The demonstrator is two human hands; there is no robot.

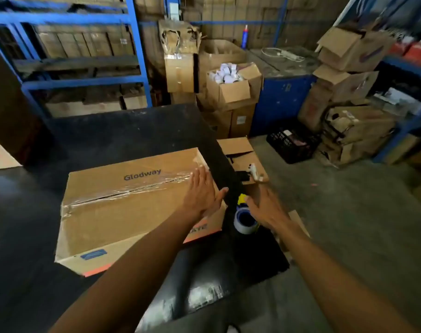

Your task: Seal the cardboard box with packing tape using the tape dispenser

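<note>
blue shelving behind counter's far edge | black crate on floor | open carton of white rolls atop stacked boxes

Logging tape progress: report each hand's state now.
Left hand: open, flat on the cardboard box.
Right hand: open over the tape dispenser, holding nothing.

brown cardboard box, blue and yellow tape dispenser, black table, blue shelving

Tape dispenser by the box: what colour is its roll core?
Blue, with a yellow part above it on the tape dispenser; the head view shows it.
</note>
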